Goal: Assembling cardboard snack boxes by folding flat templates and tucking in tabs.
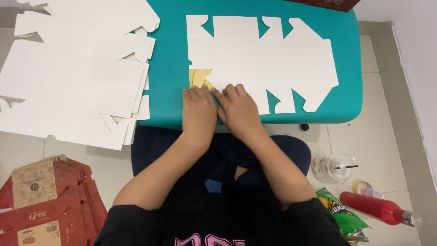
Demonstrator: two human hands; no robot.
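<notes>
A flat white die-cut carton blank (268, 59) is laid unprinted side up on the teal table (170, 68), its near-left corner at the table's front edge. That corner has been folded over, so a small flap (200, 78) with yellow and green print is exposed. The left hand (198, 111) is pressed palm-down on the fold, fingers flat and together, nothing gripped. The right hand (239, 109) is pressed beside it, touching it, fingers extended onto the blank, also clamped on nothing.

1 stack of further white blanks (75, 68) overhangs the table's left side. Folded red cartons (45, 205) lie on the floor at lower left; a red bottle (380, 208), a green snack bag (343, 216) and a clear cup (334, 167) lie at lower right.

Risk, as judged: with both hands at 1 corner, the rest of the blank is unrestrained and could pivot, so the crease could run off its score line. Uneven pressure could tear the notched flap.
</notes>
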